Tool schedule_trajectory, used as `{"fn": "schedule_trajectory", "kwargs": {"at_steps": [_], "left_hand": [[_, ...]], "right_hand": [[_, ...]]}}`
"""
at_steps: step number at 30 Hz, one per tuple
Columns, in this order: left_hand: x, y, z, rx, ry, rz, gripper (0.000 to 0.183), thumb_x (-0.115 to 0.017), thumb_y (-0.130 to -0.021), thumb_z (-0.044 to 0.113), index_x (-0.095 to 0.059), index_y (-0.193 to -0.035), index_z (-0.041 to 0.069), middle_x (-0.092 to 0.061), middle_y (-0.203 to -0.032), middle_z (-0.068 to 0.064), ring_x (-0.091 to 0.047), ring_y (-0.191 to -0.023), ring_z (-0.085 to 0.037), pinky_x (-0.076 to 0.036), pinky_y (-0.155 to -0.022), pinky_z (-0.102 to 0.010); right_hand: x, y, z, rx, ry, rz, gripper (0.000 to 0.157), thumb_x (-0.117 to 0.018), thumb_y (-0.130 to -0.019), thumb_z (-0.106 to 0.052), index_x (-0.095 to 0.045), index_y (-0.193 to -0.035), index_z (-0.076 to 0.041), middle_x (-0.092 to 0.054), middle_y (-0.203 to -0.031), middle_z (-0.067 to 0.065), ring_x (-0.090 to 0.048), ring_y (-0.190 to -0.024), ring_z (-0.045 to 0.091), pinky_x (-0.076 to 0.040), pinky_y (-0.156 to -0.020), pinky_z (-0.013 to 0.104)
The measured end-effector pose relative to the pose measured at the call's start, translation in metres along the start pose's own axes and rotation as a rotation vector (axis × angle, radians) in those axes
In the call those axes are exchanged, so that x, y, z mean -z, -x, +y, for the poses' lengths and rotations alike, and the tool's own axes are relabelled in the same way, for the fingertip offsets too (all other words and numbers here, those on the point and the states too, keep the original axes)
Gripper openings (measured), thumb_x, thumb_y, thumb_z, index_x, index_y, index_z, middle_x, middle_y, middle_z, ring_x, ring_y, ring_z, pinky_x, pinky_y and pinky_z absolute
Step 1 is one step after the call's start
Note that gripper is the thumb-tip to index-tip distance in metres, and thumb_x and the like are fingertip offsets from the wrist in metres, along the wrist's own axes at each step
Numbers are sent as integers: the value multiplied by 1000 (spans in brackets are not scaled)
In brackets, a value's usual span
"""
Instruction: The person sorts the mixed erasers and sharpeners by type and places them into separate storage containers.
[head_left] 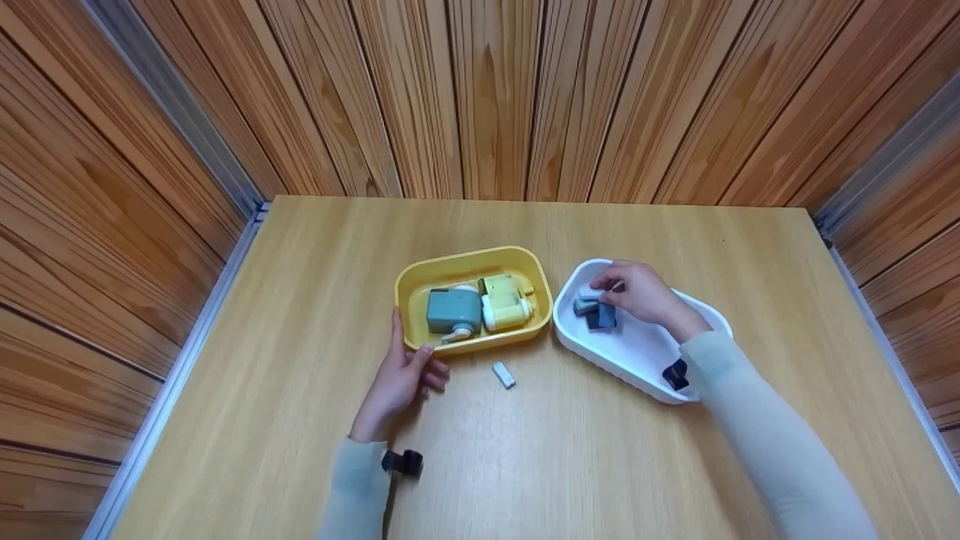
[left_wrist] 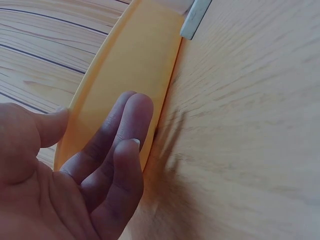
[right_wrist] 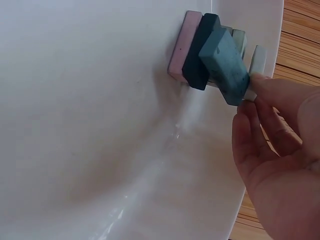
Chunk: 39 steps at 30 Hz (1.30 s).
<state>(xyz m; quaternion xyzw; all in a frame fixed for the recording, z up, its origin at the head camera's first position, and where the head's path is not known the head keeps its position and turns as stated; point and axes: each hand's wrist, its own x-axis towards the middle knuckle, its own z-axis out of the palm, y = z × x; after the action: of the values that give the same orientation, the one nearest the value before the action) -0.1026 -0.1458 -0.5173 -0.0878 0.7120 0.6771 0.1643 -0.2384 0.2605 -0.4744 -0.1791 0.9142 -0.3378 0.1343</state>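
Observation:
My left hand (head_left: 396, 381) holds the near left corner of a yellow tray (head_left: 420, 271), its thumb at the rim and the forefinger along the left side. The left wrist view has the other fingers (left_wrist: 131, 120) bent beside the tray's outer wall. Inside it lie a blue crank pencil sharpener (head_left: 453, 309) and a yellow one (head_left: 504, 300). Over the far left end of a white tray (head_left: 637, 349), my right hand (head_left: 637, 291) pinches a pale eraser-like block (right_wrist: 257, 62). Touching that block is a tilted teal block (right_wrist: 226, 65), with dark blue (right_wrist: 201, 52) and pink (right_wrist: 185, 47) blocks beside it.
A small pale block (head_left: 504, 374) lies on the wooden table (head_left: 480, 450), just in front of the yellow tray. The two trays stand side by side. Wood-panelled walls (head_left: 487, 97) rise behind and at both sides.

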Motion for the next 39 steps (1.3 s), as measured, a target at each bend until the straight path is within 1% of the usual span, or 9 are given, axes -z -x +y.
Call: {"fn": "schedule_trajectory", "kwargs": {"at_steps": [5, 9, 15, 22, 26, 30, 35, 39], "left_hand": [[0, 1, 0, -5, -8, -5, 79, -45, -107, 30, 16, -150, 55, -71, -99, -16, -69, -84, -36, -55, -67, -38], [1, 1, -1, -7, -6, 4, 78, -44, -108, 29, 17, -150, 54, -70, -99, -16, -69, -84, -36, -55, -67, -38], [0, 0, -2, -8, 1, 3, 77, -43, -108, 29, 16, -151, 54, -70, -99, -16, -69, -84, -36, -55, -67, -39], [-3, 0, -2, -23, -2, 15, 81, -47, -107, 26, 16, -153, 50, -71, -94, -17, -70, -78, -36, -53, -62, -36], [-3, 1, -1, -21, -5, 20, 81, -46, -107, 25, 16, -153, 50, -72, -94, -16, -70, -78, -36, -53, -62, -37], [-2, 0, 0, -13, -8, 17, 80, -44, -108, 25, 17, -152, 52, -71, -95, -17, -70, -80, -37, -54, -63, -38], [-1, -1, 1, -18, -13, 12, 80, -44, -108, 24, 17, -152, 52, -71, -96, -19, -69, -81, -40, -54, -64, -39], [-2, -2, 1, -15, -9, 16, 80, -44, -108, 24, 17, -152, 51, -71, -95, -18, -70, -80, -39, -54, -63, -39]], "right_hand": [[0, 2, 3, -26, -20, -32, 25, -68, -92, -3, -73, -116, -10, -66, -112, 7, -60, -105, 27, -48, -95, 48], [0, 4, 4, -16, -25, -52, 26, -70, -91, -3, -72, -117, -9, -67, -110, 7, -60, -105, 28, -47, -95, 50], [0, 7, 6, -10, -47, -42, 29, -72, -91, -6, -71, -120, -9, -67, -113, 8, -60, -107, 28, -47, -97, 50], [0, 9, 10, 4, -97, -29, 31, -72, -90, -5, -70, -121, -3, -68, -113, 12, -61, -108, 31, -47, -97, 51], [3, 11, 10, -2, -127, -25, 32, -72, -91, -7, -69, -122, -4, -68, -114, 11, -61, -108, 30, -48, -96, 50], [6, 14, 7, 10, -150, -26, 33, -71, -92, -7, -68, -124, -4, -68, -115, 11, -61, -110, 29, -48, -97, 50], [11, 17, -1, 11, -160, -22, 34, -71, -92, -9, -68, -126, -5, -68, -118, 11, -61, -111, 28, -48, -97, 49], [15, 21, -9, -2, -176, -31, 37, -71, -93, -12, -66, -129, -5, -66, -123, 12, -60, -114, 29, -48, -98, 49]]}}
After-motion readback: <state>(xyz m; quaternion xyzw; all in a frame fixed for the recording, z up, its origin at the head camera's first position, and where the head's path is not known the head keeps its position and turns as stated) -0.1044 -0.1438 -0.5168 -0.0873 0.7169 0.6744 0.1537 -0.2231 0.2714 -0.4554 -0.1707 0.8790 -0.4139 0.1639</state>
